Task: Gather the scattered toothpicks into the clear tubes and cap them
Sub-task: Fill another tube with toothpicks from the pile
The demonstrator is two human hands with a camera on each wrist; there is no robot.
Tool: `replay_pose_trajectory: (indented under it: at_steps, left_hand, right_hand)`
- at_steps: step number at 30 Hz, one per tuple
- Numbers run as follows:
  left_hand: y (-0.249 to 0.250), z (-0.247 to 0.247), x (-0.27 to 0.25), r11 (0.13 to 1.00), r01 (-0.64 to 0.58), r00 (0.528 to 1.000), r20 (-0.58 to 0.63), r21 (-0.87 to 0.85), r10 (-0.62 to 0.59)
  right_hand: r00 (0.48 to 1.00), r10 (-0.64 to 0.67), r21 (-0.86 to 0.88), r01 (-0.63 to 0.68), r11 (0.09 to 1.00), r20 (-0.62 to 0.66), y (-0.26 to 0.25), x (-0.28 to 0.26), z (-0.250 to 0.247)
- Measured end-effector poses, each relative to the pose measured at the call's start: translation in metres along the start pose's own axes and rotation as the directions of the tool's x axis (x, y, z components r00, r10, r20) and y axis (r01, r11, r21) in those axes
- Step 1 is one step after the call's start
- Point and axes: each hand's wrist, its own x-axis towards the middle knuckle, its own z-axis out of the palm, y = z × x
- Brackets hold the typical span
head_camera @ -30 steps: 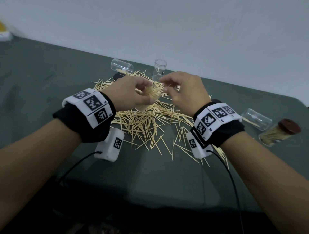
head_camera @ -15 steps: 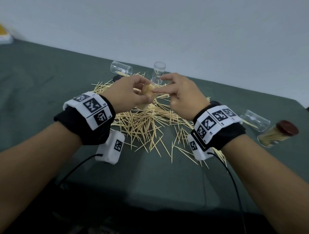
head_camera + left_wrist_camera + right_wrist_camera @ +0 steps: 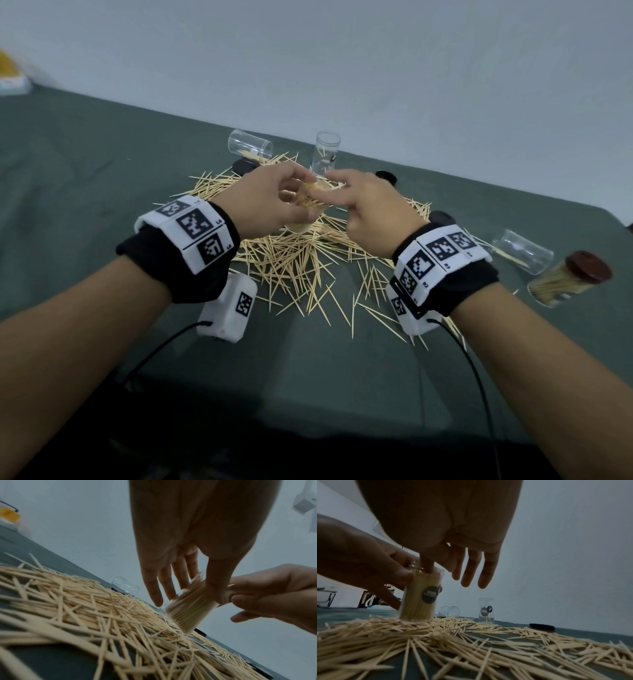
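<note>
Your right hand (image 3: 368,209) has dropped from a pinch above the tube (image 3: 419,596) to the rim, one fingertip pressing the packed toothpicks (image 3: 310,198) down, other fingers straight. Your left hand (image 3: 267,205) wraps the tube, which stands on the loose toothpicks (image 3: 294,263) on the worktop (image 3: 325,370). Judged light, smooth and slippery, with sharp contents: grip mid-wall. Its round dark label (image 3: 430,595) is unreadable. No cap is on it.

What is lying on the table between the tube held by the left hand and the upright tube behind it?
Loose toothpicks cover the cloth between the held tube and the upright tube; the right wrist view shows it best.
</note>
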Motion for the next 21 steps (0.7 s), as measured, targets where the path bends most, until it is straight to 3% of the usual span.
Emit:
replay_pose_trajectory:
  at_steps: [5, 7, 11, 15, 21]
  left_hand:
    - [-0.002, -0.002, 0.002, 1.0, 0.006, 1.0, -0.026, 0.009, -0.005]
    - [-0.001, -0.003, 0.003, 1.0, -0.002, 1.0, -0.019, -0.01, 0.001]
    - [0.002, 0.001, 0.0, 0.998, -0.052, 0.997, 0.052, -0.018, 0.053]
    - [-0.001, 0.001, 0.001, 0.999, -0.039, 0.999, 0.029, -0.009, 0.039]
    - [0.0, 0.0, 0.001, 0.999, -0.033, 0.998, 0.05, 0.004, 0.033]
  right_hand:
    - [0.95, 0.017, 0.214, 0.053, 0.975, -0.311, 0.003, 0.003, -0.005]
    - [0.97, 0.025, 0.227, 0.031, 0.973, -0.241, 0.002, 0.002, -0.008]
    - [0.996, 0.071, 0.094, -0.066, 0.993, -0.047, -0.003, 0.0, -0.007]
    - [0.984, 0.053, 0.173, -0.023, 0.985, -0.168, -0.004, 0.001, -0.01]
    - [0.994, 0.073, 0.059, -0.068, 0.996, -0.079, 0.0, 0.002, -0.009]
